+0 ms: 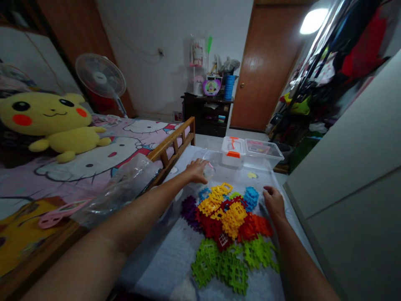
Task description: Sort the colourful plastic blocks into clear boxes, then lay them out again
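My left hand (196,170) reaches over the far left part of the bed-like surface, its fingers closed around a clear plastic thing (209,170) with a pinkish edge, whose kind I cannot make out. Off to the right, my right hand (275,202) is curled, and no object shows in it. Between and below the hands lies a heap of flat interlocking plastic building pieces: yellow (234,219), dark red (209,225), purple (190,213), orange (254,227) and blue (251,198) ones. Green pieces (233,267) are spread nearest to me.
Beyond the heap stand a clear box with orange latches (233,154) and an open clear bin (263,154). A wooden rail (172,146) borders the left side, with a plastic bag (122,188) and a yellow plush toy (67,125) past it. A white cabinet (351,175) flanks the right.
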The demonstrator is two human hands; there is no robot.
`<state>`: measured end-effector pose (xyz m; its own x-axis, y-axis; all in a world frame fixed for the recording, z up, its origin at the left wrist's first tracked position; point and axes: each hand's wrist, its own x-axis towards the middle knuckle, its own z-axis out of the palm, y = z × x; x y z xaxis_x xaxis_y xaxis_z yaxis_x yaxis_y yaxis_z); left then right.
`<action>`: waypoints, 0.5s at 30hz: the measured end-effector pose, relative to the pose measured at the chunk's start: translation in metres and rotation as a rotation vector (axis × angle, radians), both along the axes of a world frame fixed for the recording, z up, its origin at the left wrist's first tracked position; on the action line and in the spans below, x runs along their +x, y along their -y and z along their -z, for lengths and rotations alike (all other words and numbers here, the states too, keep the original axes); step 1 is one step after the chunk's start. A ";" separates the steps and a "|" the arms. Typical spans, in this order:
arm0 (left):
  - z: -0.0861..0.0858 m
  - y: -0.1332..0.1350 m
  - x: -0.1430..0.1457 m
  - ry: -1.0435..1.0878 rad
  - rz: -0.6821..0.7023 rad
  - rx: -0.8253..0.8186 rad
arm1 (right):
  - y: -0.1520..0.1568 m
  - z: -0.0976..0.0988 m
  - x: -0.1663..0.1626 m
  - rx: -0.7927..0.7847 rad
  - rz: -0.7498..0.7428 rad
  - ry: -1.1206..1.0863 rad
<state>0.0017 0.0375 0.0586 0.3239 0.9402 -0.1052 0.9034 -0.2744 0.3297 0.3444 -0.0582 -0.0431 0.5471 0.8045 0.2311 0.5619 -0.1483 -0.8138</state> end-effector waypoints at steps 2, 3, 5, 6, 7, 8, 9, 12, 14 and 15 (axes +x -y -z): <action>0.003 0.003 0.020 -0.021 0.128 0.000 | -0.008 -0.014 -0.016 0.046 -0.065 -0.003; 0.004 0.004 0.028 -0.034 0.181 0.002 | -0.013 -0.021 -0.026 0.067 -0.115 -0.023; 0.007 0.006 0.042 -0.056 0.274 0.015 | -0.023 -0.034 -0.048 0.076 -0.237 -0.038; 0.008 0.007 0.048 -0.062 0.320 0.024 | -0.029 -0.039 -0.059 0.065 -0.324 -0.033; 0.009 0.007 0.052 -0.063 0.360 0.031 | -0.034 -0.043 -0.070 0.044 -0.411 -0.031; 0.010 0.007 0.055 -0.063 0.394 0.033 | -0.040 -0.046 -0.081 0.007 -0.483 -0.036; 0.010 0.008 0.058 -0.060 0.418 0.031 | -0.046 -0.047 -0.090 -0.051 -0.520 -0.039; 0.012 0.008 0.060 -0.039 0.431 0.025 | -0.062 -0.046 -0.110 -0.168 -0.482 -0.028; 0.013 0.008 0.057 -0.009 0.419 0.029 | -0.068 -0.042 -0.117 -0.195 -0.456 -0.024; 0.014 0.009 0.055 0.013 0.408 0.032 | -0.070 -0.040 -0.120 -0.208 -0.453 -0.024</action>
